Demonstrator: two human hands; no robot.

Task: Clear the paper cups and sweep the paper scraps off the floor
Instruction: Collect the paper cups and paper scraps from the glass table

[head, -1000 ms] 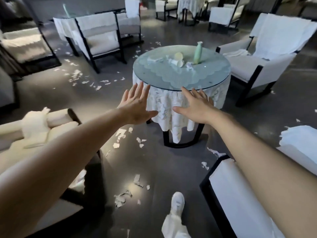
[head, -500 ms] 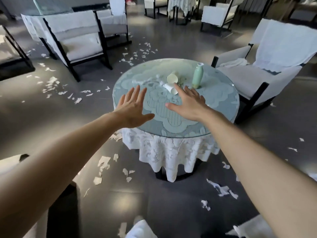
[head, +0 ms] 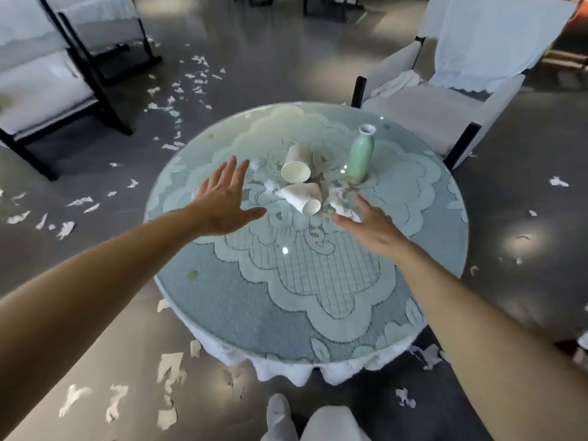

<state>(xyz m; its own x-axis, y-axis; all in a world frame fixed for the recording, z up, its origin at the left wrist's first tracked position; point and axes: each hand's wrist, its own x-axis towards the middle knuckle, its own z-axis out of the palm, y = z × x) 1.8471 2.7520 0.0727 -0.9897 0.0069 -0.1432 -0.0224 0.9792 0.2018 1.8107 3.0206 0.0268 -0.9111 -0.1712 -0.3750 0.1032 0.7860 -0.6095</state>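
Note:
Three white paper cups lie toppled near the middle of a round glass-topped table: one with its mouth facing me, one on its side in front of it, one behind. Crumpled paper sits just right of them. My left hand hovers open, fingers spread, left of the cups. My right hand hovers open in front of the crumpled paper, fingertips close to it. Torn paper scraps litter the dark floor around the table, with more scraps beyond its far side.
A pale green vase stands upright right of the cups. A white-covered armchair sits behind the table on the right, and black-framed chairs stand at the far left. My shoe and trouser leg are at the table's near edge.
I have stepped closer, so the table now fills the view. Both open hands have moved forward over the tabletop toward the cups.

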